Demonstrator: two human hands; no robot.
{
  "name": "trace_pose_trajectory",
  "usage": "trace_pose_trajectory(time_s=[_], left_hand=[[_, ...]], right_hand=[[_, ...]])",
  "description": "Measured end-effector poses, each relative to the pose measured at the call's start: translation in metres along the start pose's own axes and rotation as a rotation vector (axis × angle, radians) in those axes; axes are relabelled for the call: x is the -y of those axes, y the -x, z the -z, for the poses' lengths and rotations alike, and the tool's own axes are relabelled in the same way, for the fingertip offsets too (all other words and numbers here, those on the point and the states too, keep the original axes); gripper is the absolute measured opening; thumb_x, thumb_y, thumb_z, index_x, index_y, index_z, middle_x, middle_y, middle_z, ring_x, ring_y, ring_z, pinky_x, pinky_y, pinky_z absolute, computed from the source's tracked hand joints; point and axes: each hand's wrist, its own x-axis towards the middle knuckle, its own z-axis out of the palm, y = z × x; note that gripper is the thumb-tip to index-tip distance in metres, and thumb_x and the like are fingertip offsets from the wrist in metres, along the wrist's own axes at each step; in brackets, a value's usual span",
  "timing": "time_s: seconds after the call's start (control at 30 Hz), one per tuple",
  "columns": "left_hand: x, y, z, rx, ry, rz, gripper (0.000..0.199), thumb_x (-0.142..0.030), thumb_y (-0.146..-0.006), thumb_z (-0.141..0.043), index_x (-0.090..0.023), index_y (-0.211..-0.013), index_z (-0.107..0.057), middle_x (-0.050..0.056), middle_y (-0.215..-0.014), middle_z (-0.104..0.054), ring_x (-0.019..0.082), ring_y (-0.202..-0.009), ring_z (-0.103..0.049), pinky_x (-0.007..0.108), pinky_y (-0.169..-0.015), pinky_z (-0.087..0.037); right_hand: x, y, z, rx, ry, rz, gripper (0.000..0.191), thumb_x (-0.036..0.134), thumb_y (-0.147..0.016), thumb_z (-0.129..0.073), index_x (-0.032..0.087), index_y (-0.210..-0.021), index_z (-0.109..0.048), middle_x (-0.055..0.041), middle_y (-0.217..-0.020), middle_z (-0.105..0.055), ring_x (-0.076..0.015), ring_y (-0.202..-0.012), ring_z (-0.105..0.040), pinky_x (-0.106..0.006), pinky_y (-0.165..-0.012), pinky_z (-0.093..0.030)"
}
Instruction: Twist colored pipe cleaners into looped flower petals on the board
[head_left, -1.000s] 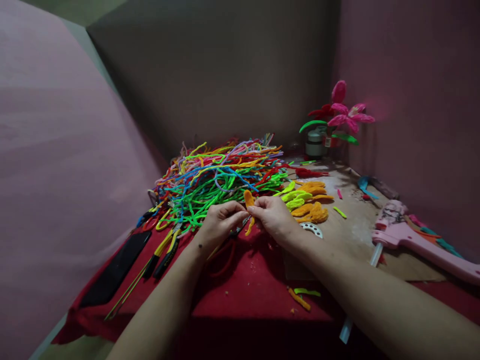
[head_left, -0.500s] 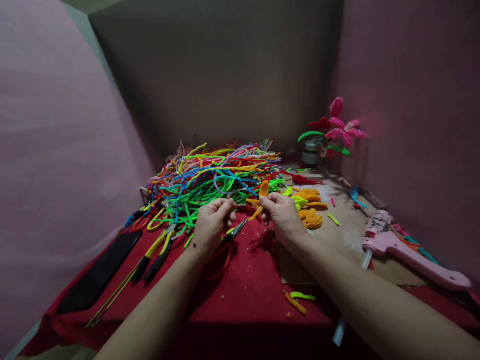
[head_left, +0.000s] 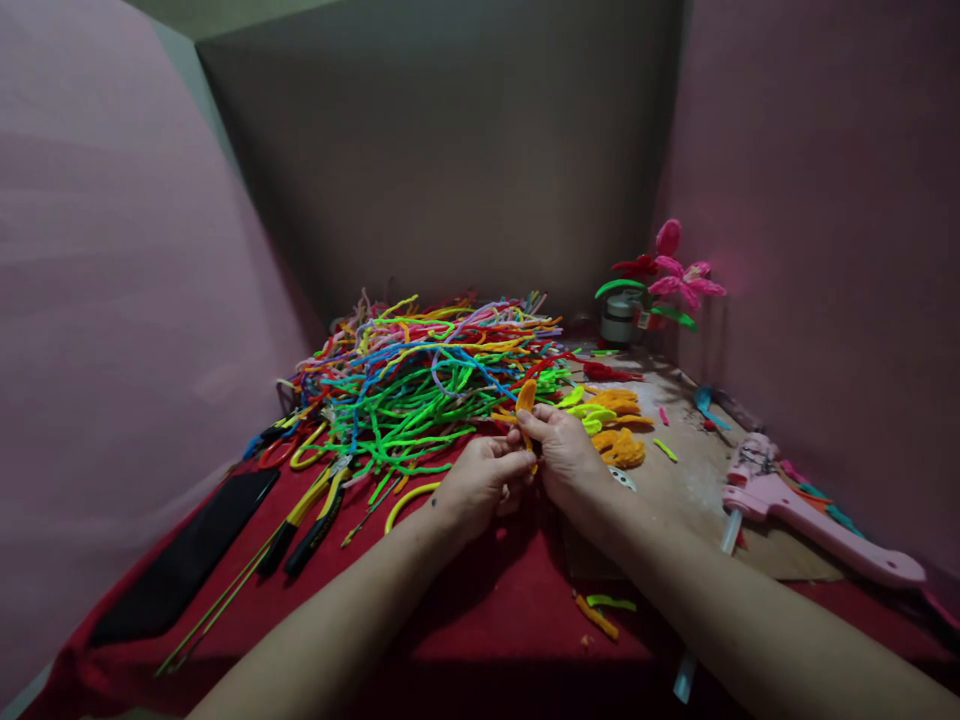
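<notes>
An orange fuzzy pipe-cleaner piece stands up from the fingertips of my right hand, which pinches it. My left hand is closed at the lower end of that piece, its fingertips close to those of my right hand. Just beyond both hands lies a large heap of multicoloured pipe cleaners. Orange looped pieces and yellow-green looped pieces rest to the right of my right hand.
Yellow-black pliers and a black flat object lie left on the red cloth. A pink glue gun rests at right, partly over brown board. Pink fuzzy flowers stand behind. Small offcuts lie near the front edge.
My left hand has moved right and slightly down to meet my right hand at the orange piece. The dark-tipped tool between the hands is now out of sight. The view has shifted slightly.
</notes>
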Motion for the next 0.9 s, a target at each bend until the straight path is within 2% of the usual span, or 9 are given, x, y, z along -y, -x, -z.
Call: trace_pose_trajectory(time_s=[0.1,0.27,0.4,0.5,0.6,0.67,0.73,0.8,0.9], left_hand=[[0.003,-0.002,-0.003,0.035,0.000,-0.035,0.027,-0.033,-0.065,-0.065,-0.017,-0.065,-0.043,-0.008,-0.047,-0.037,0.002,-0.035,-0.025,0.018,-0.036,-0.017],[0.002,-0.001,-0.010,-0.115,-0.243,-0.193,0.028,-0.038,-0.067,-0.061,-0.016,-0.063,-0.044,-0.008,-0.048,-0.039,0.003,-0.037,-0.029,0.019,-0.037,-0.020],[0.000,0.003,-0.010,-0.174,-0.340,-0.234,0.022,-0.031,-0.068,-0.061,-0.016,-0.062,-0.045,-0.007,-0.047,-0.043,0.003,-0.036,-0.033,0.018,-0.037,-0.024],[0.000,0.004,-0.007,-0.101,-0.249,-0.184,0.020,-0.028,-0.068,-0.060,-0.016,-0.063,-0.046,-0.007,-0.045,-0.043,0.004,-0.034,-0.033,0.018,-0.035,-0.025],[0.000,0.001,0.000,0.053,-0.066,-0.061,0.018,-0.025,-0.065,-0.062,-0.016,-0.063,-0.046,-0.006,-0.048,-0.043,0.004,-0.035,-0.033,0.018,-0.033,-0.026],[0.000,-0.001,0.005,0.090,-0.034,-0.034,0.019,-0.024,-0.064,-0.063,-0.016,-0.064,-0.046,-0.006,-0.050,-0.043,0.005,-0.036,-0.034,0.018,-0.033,-0.028],[0.000,-0.002,0.007,0.029,-0.132,-0.081,0.019,-0.028,-0.068,-0.060,-0.016,-0.064,-0.046,-0.006,-0.050,-0.044,0.005,-0.035,-0.036,0.019,-0.034,-0.029],[0.001,-0.003,0.007,-0.102,-0.287,-0.177,0.020,-0.033,-0.071,-0.059,-0.015,-0.067,-0.049,-0.004,-0.052,-0.048,0.005,-0.037,-0.038,0.019,-0.037,-0.031],[0.003,-0.005,0.003,-0.376,-0.537,-0.394,0.025,-0.035,-0.066,-0.065,-0.014,-0.074,-0.054,-0.001,-0.064,-0.054,0.006,-0.047,-0.046,0.018,-0.043,-0.034]], right_hand=[[0.001,-0.003,0.001,-0.062,-0.032,-0.027,0.022,0.026,-0.055,-0.066,0.018,-0.057,-0.046,0.0050,-0.044,-0.049,-0.0082,-0.039,-0.041,-0.022,-0.041,-0.032],[0.001,-0.005,0.000,-0.096,-0.101,-0.046,0.019,0.022,-0.058,-0.064,0.019,-0.061,-0.046,0.0047,-0.046,-0.050,-0.0082,-0.038,-0.041,-0.022,-0.039,-0.031],[0.001,-0.004,-0.002,-0.083,-0.164,-0.037,0.019,0.021,-0.060,-0.064,0.019,-0.064,-0.046,0.0042,-0.049,-0.051,-0.0085,-0.040,-0.044,-0.022,-0.040,-0.034],[0.000,-0.004,-0.003,-0.099,-0.201,-0.019,0.019,0.018,-0.060,-0.065,0.018,-0.063,-0.046,0.0040,-0.048,-0.052,-0.0090,-0.041,-0.047,-0.022,-0.042,-0.038],[0.001,-0.004,-0.002,-0.099,-0.206,-0.071,0.018,0.016,-0.062,-0.063,0.018,-0.062,-0.045,0.0036,-0.045,-0.051,-0.0092,-0.037,-0.045,-0.022,-0.038,-0.036],[0.002,-0.005,-0.002,-0.091,-0.204,-0.085,0.017,0.017,-0.063,-0.062,0.018,-0.062,-0.045,0.0032,-0.044,-0.052,-0.0096,-0.036,-0.045,-0.022,-0.037,-0.035],[0.003,-0.006,-0.001,-0.098,-0.207,-0.053,0.017,0.018,-0.062,-0.063,0.018,-0.063,-0.046,0.0029,-0.045,-0.054,-0.0101,-0.038,-0.047,-0.022,-0.039,-0.037],[0.002,-0.006,0.000,-0.104,-0.226,-0.016,0.018,0.019,-0.061,-0.065,0.018,-0.065,-0.048,0.0030,-0.048,-0.056,-0.0104,-0.041,-0.050,-0.022,-0.041,-0.039],[-0.001,-0.006,0.001,-0.101,-0.283,0.037,0.020,0.019,-0.060,-0.068,0.018,-0.069,-0.050,0.0031,-0.054,-0.059,-0.0107,-0.047,-0.054,-0.022,-0.044,-0.040]])
